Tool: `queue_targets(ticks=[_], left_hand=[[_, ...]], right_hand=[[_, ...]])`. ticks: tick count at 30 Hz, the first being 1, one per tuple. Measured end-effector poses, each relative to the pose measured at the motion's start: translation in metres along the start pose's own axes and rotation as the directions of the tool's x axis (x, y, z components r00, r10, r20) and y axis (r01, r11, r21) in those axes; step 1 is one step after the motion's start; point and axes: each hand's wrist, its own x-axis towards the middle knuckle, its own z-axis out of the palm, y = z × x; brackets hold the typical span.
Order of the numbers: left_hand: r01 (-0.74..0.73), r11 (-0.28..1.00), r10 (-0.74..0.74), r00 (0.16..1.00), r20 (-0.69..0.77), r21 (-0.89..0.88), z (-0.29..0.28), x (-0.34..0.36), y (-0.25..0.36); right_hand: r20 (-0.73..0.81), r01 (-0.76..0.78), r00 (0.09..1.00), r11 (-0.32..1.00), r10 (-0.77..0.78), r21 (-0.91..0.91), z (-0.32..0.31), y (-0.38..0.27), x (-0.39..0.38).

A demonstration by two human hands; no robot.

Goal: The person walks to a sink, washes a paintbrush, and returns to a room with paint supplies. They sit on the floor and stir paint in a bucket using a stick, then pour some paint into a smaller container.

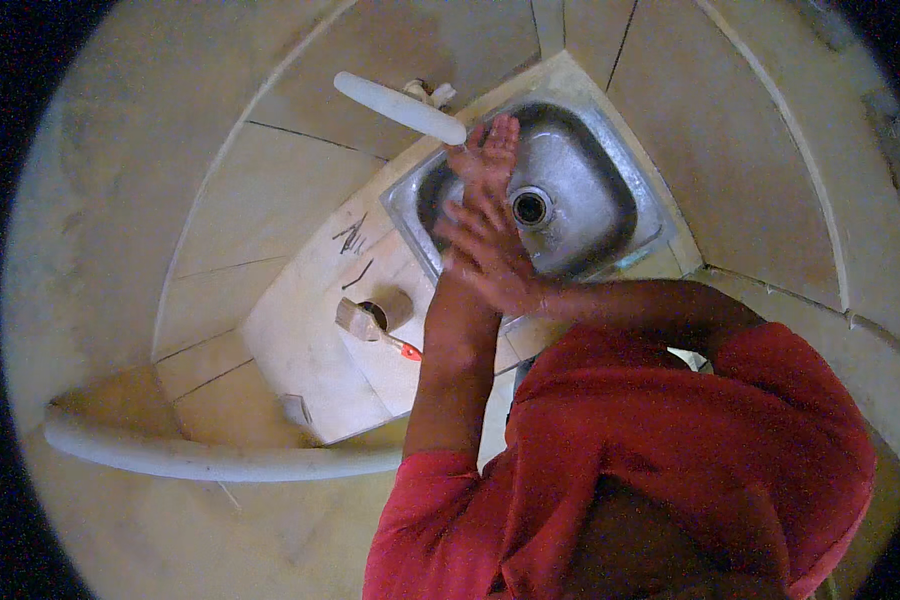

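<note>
My left hand (pixel 488 152) reaches over a stainless steel sink (pixel 610 170), just under the end of a pale tube-shaped spout (pixel 400 107). Its fingers are stretched out, and it holds nothing. Across my left wrist and forearm lies my right hand (pixel 490 255), its fingers spread against the skin and slightly blurred. Beneath and beside the hands, the sink's bowl looks wet, with a round drain (pixel 530 207) in its floor. Whether water runs from the spout is too unclear to make out.
Left of the sink, a flat brush (pixel 358 320) with a red handle tip rests against a small round brown container (pixel 395 305) on the tiled counter (pixel 320 375). Thin dark pieces (pixel 350 236) lie nearby. Tiled walls (pixel 710 150) enclose the corner; a thick pale pipe (pixel 220 462) curves at lower left.
</note>
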Motion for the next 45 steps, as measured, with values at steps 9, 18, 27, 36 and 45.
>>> queue_targets(ticks=[9, 18, 27, 36, 45], left_hand=[[-0.06, 0.977, 0.055, 0.998, -0.029, -0.205, 0.019, 0.043, 0.001], [0.163, 0.954, -0.051, 0.916, 0.399, -0.252, 0.006, 0.061, 0.041], [-0.367, -0.081, -0.004, 0.93, 0.368, 0.927, 0.008, 0.042, 0.017], [-0.103, -0.994, -0.105, 0.989, 0.102, -0.029, -0.002, -0.003, 0.011], [-0.106, -0.982, -0.176, 0.824, 0.539, -0.159, -0.069, -0.013, 0.017]], right_hand=[[-0.035, 0.047, 0.999, 0.781, -0.033, 0.622, -0.031, 0.033, 0.038], [0.66, -0.374, 0.679, -0.622, 0.323, 0.688, -0.019, 0.022, 0.042], [0.885, -0.625, 0.358, -0.628, 0.298, 0.464, -0.085, -0.111, 0.014], [0.29, -0.132, 0.957, 0.858, -0.021, 0.497, -0.136, -0.094, 0.028], [0.233, 0.311, 0.926, 0.95, -0.299, -0.017, 0.01, 0.125, 0.036]])
